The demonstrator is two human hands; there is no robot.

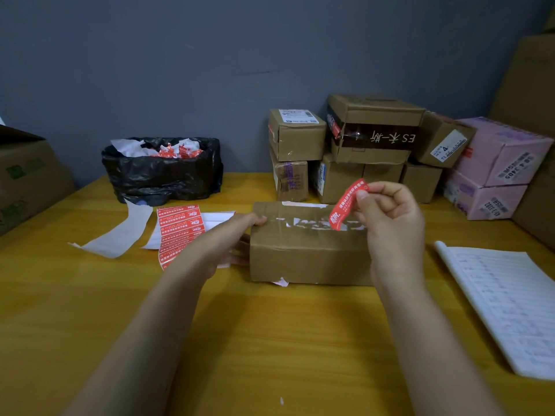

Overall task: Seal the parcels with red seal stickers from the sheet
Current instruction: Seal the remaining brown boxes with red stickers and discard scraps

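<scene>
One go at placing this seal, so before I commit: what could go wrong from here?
1. The red seal sticker hangs curled from the right hand, pinched at one end only; its free end may fold onto itself or land crooked.
2. The brown cardboard parcel has glossy tape and torn white label scraps on top, so the seal may bond poorly there.
3. The left hand holds only the parcel's left end; pressing could pivot it.
</scene>
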